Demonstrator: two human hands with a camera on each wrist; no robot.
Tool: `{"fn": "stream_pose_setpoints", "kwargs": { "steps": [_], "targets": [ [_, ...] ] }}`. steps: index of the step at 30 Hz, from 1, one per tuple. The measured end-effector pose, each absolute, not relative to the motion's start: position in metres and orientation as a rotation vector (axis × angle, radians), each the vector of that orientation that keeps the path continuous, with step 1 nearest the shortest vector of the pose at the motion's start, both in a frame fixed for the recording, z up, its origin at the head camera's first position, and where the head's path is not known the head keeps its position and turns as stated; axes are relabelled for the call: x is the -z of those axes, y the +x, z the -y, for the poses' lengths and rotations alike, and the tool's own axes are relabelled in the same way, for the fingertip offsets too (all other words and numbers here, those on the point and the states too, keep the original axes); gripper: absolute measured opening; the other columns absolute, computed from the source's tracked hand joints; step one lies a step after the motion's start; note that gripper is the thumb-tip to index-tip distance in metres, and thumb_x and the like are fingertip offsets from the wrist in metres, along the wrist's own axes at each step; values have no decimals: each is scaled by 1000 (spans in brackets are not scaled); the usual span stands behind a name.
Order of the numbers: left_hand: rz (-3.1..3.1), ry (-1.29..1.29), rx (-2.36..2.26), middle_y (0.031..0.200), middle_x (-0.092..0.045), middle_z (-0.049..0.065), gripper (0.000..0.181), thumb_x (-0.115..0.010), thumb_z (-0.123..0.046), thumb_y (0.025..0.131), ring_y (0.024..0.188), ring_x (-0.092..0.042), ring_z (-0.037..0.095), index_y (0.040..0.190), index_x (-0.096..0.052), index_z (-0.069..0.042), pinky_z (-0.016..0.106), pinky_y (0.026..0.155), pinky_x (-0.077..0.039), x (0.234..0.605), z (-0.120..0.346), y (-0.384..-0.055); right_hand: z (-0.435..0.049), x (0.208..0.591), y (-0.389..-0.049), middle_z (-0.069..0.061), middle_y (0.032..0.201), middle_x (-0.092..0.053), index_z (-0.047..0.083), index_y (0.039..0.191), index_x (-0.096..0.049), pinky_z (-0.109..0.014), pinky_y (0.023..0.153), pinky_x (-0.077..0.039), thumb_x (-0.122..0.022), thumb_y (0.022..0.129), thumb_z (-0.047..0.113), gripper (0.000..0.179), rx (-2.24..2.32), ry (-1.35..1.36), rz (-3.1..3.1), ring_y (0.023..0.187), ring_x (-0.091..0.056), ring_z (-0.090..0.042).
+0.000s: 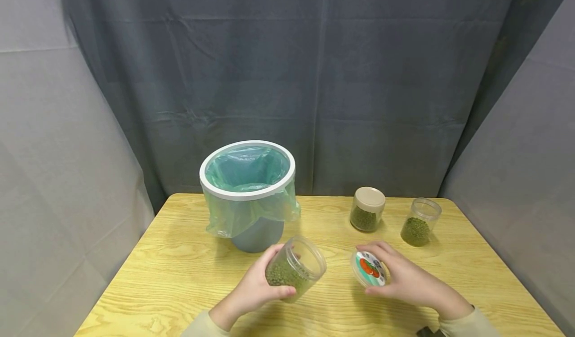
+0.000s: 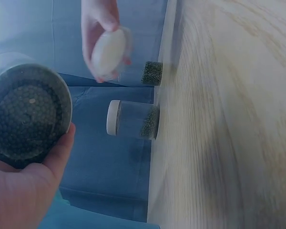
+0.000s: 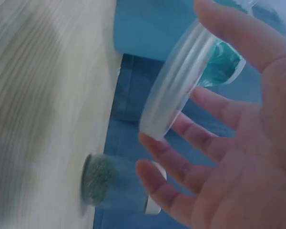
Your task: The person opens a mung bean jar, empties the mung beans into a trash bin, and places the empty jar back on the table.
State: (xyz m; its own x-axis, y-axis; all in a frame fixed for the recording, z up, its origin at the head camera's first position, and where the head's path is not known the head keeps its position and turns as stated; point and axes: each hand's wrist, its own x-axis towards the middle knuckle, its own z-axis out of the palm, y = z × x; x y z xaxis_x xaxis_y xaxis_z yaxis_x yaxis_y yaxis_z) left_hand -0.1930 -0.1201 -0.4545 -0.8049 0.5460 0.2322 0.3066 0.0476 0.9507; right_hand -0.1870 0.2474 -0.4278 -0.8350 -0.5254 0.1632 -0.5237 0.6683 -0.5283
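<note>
Gripping a clear jar [image 1: 287,273] of green beans in the left hand [image 1: 258,284], fingers and thumb curled around its side, just in front of the lined bin [image 1: 247,195] and slightly to its right — long axis tilted, open mouth leaning up and rightward, toward the lid [image 1: 372,268]. Pinching that lid by its edges with the right hand [image 1: 400,277], thumb opposite fingers, farther right of the bin; held apart from the jar, at about the same depth. Standing on the counter [image 1: 166,277] to the bin's right, beyond both hands: first a beige-capped jar [image 1: 367,211], then an uncapped one [image 1: 418,229]. Hanging behind the bin, a dark curtain [image 1: 251,77].
</note>
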Motion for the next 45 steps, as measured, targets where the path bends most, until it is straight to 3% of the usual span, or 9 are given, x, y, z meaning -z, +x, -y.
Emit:
{"fn": "stream_pose_setpoints", "kwargs": {
  "steps": [6,11,19,27,38,45],
  "targets": [
    [-2128,875,-1848,144,-60,13,76,-84,-25,85,122,-60,17,149,-44,-18,36,101,-48,455,121,-193,-263,439,-190,-9,135,-53,9,147,-51,-30,85,-52,-85,81,49,84,801,-799,-2768,114,-57,-20],
    [-2116,875,-1842,145,-58,17,77,-84,-25,86,123,-60,17,151,-43,-16,36,101,-48,455,121,-193,-276,450,-191,-7,127,-52,5,142,-53,-27,82,-51,-86,80,48,83,747,-830,-2730,106,-55,-15],
    [-2147,834,-1834,143,-60,13,77,-85,-23,84,120,-59,16,149,-45,-17,36,100,-47,454,120,-191,-287,460,-190,-4,124,-50,10,137,-54,-33,78,-47,-91,76,43,78,623,-735,-2726,99,-47,-21],
    [-2129,858,-1843,145,-59,17,77,-85,-23,85,122,-60,15,149,-44,-11,34,101,-47,455,119,-190,-291,464,-187,-9,127,-50,8,136,-52,-55,80,-50,-95,70,35,84,639,-681,-2727,105,-49,-28],
    [-2154,865,-1841,140,-61,14,80,-87,-23,83,120,-59,14,149,-45,-7,33,101,-47,455,119,-189,-298,474,-190,-9,127,-49,13,134,-52,-56,77,-47,-98,65,28,84,630,-629,-2724,104,-48,-30],
    [-2171,855,-1831,140,-61,10,78,-87,-25,83,120,-60,16,148,-47,-13,34,100,-47,456,119,-189,-299,475,-190,-8,127,-48,13,134,-52,-55,79,-47,-97,66,27,82,648,-616,-2716,105,-48,-30]
  ]
}}
